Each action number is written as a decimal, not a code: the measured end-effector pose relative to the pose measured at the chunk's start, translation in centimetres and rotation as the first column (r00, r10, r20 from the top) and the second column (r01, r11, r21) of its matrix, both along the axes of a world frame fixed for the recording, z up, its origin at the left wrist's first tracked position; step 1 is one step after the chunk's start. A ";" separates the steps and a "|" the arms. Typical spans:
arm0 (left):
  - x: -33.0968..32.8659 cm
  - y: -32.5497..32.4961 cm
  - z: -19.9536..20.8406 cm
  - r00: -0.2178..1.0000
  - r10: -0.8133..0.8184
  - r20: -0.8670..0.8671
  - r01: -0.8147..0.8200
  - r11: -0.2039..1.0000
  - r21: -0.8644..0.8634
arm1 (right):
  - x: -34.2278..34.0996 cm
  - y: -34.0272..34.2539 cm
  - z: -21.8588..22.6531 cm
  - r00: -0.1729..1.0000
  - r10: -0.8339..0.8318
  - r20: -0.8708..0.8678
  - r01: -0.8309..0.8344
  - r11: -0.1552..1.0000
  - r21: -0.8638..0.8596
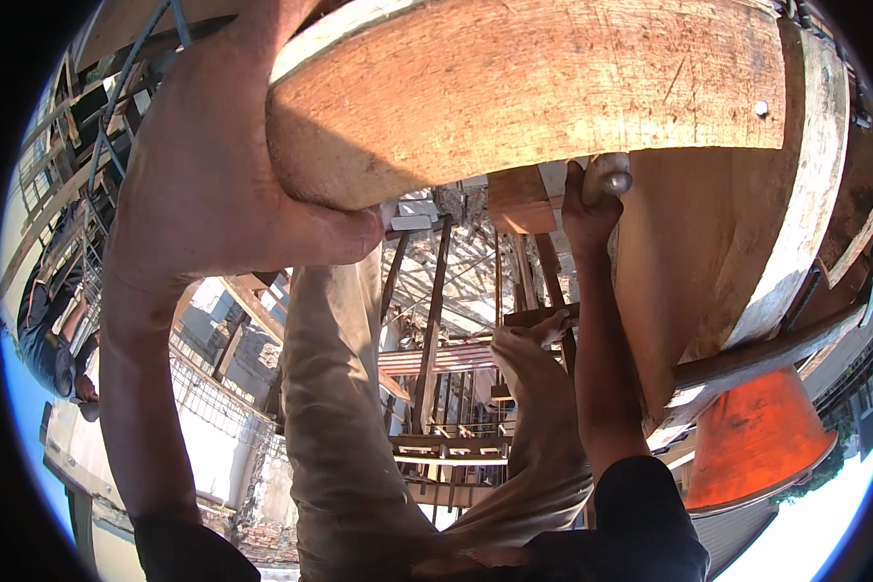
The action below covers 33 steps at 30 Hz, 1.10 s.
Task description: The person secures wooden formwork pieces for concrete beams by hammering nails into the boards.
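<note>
A wide, reddish-brown wooden plank (pixel 533 92) fills the upper middle, its left end close to me. My left hand (pixel 223 184) wraps that end, thumb below the lower edge. Near the plank's right end is a bright nail head (pixel 761 109). Below the plank's lower edge, my right hand (pixel 592 215) is closed around a tool with a pale, rounded, shiny-tipped end (pixel 609 177); the rest of it is hidden, so its kind is unclear. A broad wooden panel (pixel 689 252) stands just right of that hand.
My legs (pixel 344 407) straddle an open framework of wooden beams (pixel 432 330), with rubble far below. An orange bucket-like container (pixel 757 441) sits at the lower right, beside a pale timber (pixel 795 213). Another person (pixel 53 335) is at the far left, near metal mesh (pixel 209 378).
</note>
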<state>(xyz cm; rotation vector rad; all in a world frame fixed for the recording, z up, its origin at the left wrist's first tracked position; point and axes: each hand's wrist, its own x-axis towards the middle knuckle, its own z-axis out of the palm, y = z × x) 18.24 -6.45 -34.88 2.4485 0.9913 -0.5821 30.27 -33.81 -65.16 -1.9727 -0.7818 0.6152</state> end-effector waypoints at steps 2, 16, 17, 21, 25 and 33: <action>0.7 0.2 -0.3 0.992 -0.083 0.090 0.078 0.996 0.051 | 3.0 -1.2 -5.9 0.988 0.127 0.090 -0.092 0.941 -0.325; -4.1 5.6 -5.2 0.810 -0.387 0.440 0.420 0.907 0.025 | 1.6 0.8 -4.8 0.962 0.248 0.115 -0.171 0.874 -0.456; -5.5 5.9 -5.2 0.784 -0.388 0.485 0.431 0.902 0.026 | 0.4 1.3 -2.8 0.984 0.178 0.012 -0.158 0.898 -0.410; -11.8 8.9 -10.0 0.905 -0.127 0.406 0.254 0.927 -0.275 | 2.8 1.1 -3.4 0.995 0.100 0.005 -0.090 0.920 -0.382; -4.0 4.3 -5.9 0.922 -0.314 0.226 0.313 0.949 0.043 | 3.7 0.8 -5.0 0.959 0.280 0.050 -0.198 0.783 -0.589; -1.8 3.6 -4.4 0.966 -0.003 0.259 0.050 0.983 -0.176 | 3.2 -1.3 -7.3 0.962 0.266 0.070 -0.185 0.814 -0.550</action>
